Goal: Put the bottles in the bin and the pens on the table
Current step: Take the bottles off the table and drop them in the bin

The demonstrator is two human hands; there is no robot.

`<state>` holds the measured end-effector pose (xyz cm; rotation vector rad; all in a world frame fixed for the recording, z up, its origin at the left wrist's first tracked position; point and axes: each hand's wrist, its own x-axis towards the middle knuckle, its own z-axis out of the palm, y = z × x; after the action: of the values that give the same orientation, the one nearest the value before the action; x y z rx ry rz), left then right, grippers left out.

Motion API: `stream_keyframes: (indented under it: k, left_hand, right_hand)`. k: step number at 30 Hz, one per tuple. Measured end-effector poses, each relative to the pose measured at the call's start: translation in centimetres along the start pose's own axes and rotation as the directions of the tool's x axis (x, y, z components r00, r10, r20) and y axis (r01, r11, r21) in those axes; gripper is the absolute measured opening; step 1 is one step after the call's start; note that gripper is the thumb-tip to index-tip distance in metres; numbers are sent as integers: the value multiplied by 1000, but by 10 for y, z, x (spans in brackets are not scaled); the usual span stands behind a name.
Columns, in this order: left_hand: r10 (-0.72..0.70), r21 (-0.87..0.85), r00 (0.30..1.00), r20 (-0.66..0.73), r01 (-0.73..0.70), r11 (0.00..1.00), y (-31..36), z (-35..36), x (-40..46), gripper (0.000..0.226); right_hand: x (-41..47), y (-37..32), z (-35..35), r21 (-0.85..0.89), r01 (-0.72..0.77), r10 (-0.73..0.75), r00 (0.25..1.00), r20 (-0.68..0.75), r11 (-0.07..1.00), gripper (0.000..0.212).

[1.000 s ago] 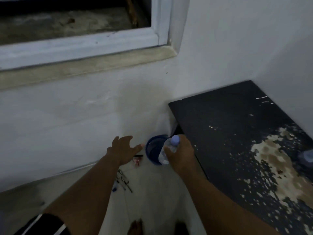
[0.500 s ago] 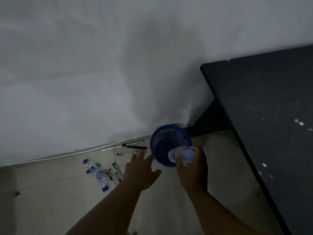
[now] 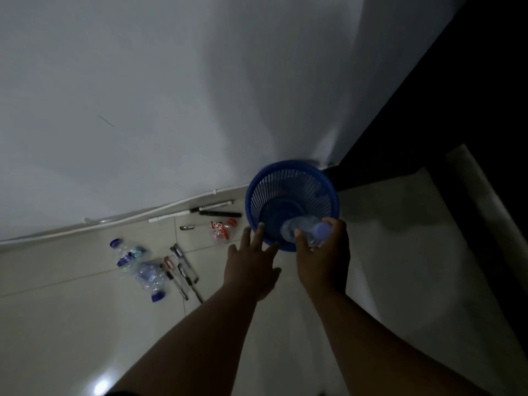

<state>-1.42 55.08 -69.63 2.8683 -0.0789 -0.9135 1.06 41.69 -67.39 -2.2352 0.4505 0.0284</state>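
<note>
A blue mesh bin [image 3: 291,184] stands on the tiled floor against the white wall. My right hand [image 3: 324,258] grips a clear plastic bottle [image 3: 307,231] with a pale purple cap, held over the bin's near rim with its base pointing inward. My left hand [image 3: 251,267] is spread open beside the bin's near-left rim, holding nothing. On the floor to the left lie two crushed clear bottles [image 3: 128,252] [image 3: 151,280] with blue caps, a crushed red-labelled bottle [image 3: 221,228], and several pens [image 3: 183,271]. More pens [image 3: 218,211] lie along the wall.
The dark table [image 3: 471,95] fills the upper right, its edge running diagonally above the bin. A white cable duct [image 3: 120,220] follows the foot of the wall. A bright light reflection [image 3: 101,385] shows on the floor tiles at the bottom left.
The view has tilted down from the window and tabletop to the floor. My right hand has brought the bottle over the bin's rim, and my left hand stays spread beside it.
</note>
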Motion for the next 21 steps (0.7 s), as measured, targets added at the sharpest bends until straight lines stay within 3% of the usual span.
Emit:
stream_keyframes:
  k: [3, 12, 18, 21]
  left_hand:
    - [8, 4, 999, -52, -8, 1000, -1, 0, 12, 49]
    - [14, -95, 986, -168, -31, 995, -15, 11, 50, 30]
    - [39, -60, 979, -202, -53, 997, -30, 15, 51, 28]
    - [41, -48, 979, -198, -51, 998, -32, 15, 50, 27]
  right_hand:
    - [10, 1, 5, -15, -40, 41, 999, 36, 999, 50]
    - [26, -1, 14, 17, -127, 124, 984, 130, 992, 47]
    - [29, -3, 23, 16, -146, 141, 975, 169, 989, 45]
    - [29, -7, 27, -14, -184, 183, 958, 222, 983, 56]
